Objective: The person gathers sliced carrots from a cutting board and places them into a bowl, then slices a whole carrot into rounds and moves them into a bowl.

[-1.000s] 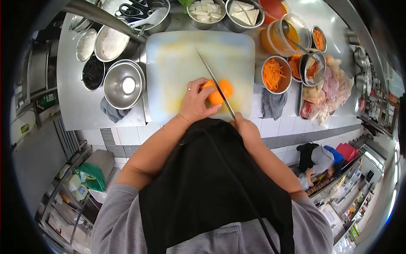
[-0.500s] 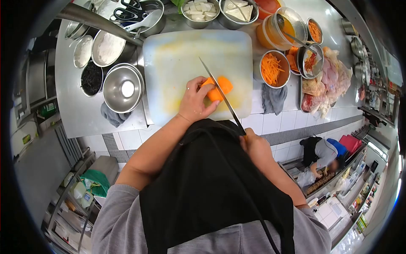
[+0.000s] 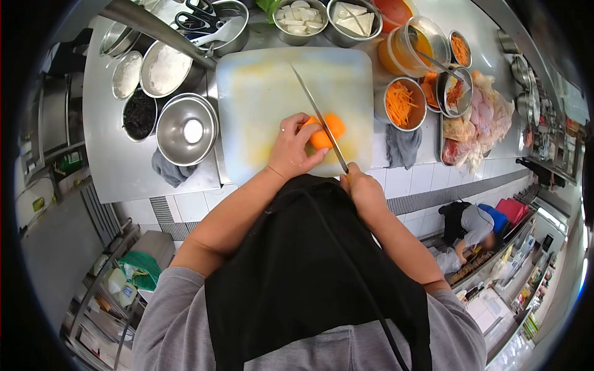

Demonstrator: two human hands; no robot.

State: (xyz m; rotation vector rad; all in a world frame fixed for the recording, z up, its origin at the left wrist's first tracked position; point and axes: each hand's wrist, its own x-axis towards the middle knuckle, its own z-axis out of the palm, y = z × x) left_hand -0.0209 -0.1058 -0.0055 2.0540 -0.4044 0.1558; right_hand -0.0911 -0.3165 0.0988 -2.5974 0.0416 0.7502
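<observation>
On the pale cutting board (image 3: 260, 93) lies an orange carrot piece (image 3: 320, 140), its larger part held by my left hand (image 3: 292, 148) with bent fingers. The long blade of a knife (image 3: 314, 105) crosses the carrot, tip pointing to the far side of the board. A second orange part (image 3: 335, 124) shows just right of the blade. My right hand (image 3: 364, 188) is closed round the knife handle near the board's front edge.
Left of the board stand steel bowls (image 3: 185, 131) and a bowl of dark shreds (image 3: 140, 115). Carrot shreds (image 3: 401, 104) fill a container at the right, near a grey cloth (image 3: 403, 146) and a tray of raw meat (image 3: 479, 120). Another person (image 3: 473, 224) works at the lower right.
The knife handle and my right hand have moved slightly left and up, toward the board. The counter has shifted a little in view. My left hand still holds the carrot.
</observation>
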